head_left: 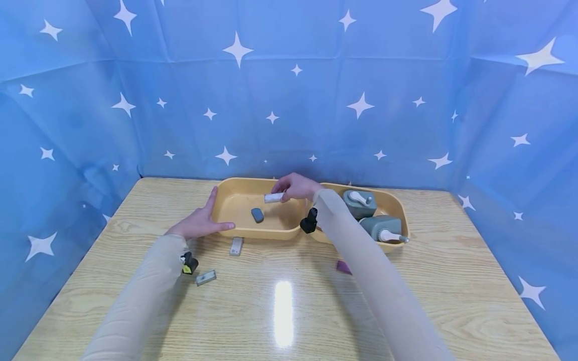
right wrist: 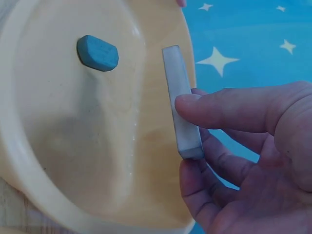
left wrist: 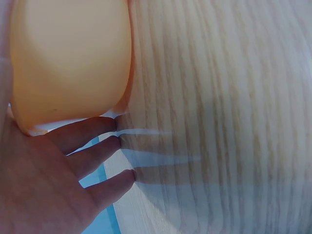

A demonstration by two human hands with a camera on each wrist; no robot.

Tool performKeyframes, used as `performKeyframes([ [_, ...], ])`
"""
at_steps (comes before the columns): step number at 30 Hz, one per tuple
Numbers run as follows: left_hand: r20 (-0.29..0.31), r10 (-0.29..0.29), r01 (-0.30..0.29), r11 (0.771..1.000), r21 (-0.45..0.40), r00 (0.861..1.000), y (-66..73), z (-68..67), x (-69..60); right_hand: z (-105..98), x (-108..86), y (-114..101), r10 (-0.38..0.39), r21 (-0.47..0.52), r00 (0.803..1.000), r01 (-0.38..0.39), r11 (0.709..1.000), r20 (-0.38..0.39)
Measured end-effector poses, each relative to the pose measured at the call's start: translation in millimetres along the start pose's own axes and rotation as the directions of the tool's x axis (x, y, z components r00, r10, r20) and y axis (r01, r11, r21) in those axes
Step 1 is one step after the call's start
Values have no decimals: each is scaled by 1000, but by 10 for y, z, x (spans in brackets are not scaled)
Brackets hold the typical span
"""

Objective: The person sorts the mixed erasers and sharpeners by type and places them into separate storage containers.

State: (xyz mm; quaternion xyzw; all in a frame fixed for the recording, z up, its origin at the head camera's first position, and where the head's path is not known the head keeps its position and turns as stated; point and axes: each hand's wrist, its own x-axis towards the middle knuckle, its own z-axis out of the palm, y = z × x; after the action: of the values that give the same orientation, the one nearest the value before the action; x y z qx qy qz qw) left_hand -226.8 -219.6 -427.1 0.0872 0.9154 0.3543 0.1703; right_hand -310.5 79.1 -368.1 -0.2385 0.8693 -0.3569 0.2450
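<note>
My right hand (head_left: 298, 187) pinches a white eraser (right wrist: 180, 92) between thumb and fingers, above the left yellow-orange tray (head_left: 255, 233). A smaller blue-grey eraser (head_left: 257, 215) with slanted ends lies on that tray's floor, also seen in the right wrist view. At the tray's left end is my left hand (head_left: 198, 223), its thumb along the front rim and its fingers stretched along the outer side. The left wrist view shows these fingers (left wrist: 105, 156) straight and spread beside the tray wall (left wrist: 73, 58).
A white-grey block (head_left: 236, 246) and a grey block (head_left: 206, 278) lie on the table (head_left: 244, 311) near the left forearm. A purple block (head_left: 343, 266) is partly hidden by the right sleeve. Two grey-green pump bottles (head_left: 381, 227) lie in the right tray (head_left: 403, 213).
</note>
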Motion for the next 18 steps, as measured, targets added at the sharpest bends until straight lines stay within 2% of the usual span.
performKeyframes([
  [10,-2,24,-25,999,-47,1000,-4,16,32,13,-11,56,-11,6,999,11,1000,-46],
  [14,5,20,-20,999,-37,1000,21,7,20,2,-45,42,-11,22,998,13,1000,-56],
  [18,16,6,-6,1000,-6,1000,33,-10,3,28,-89,1,-28,40,999,29,999,-30],
])
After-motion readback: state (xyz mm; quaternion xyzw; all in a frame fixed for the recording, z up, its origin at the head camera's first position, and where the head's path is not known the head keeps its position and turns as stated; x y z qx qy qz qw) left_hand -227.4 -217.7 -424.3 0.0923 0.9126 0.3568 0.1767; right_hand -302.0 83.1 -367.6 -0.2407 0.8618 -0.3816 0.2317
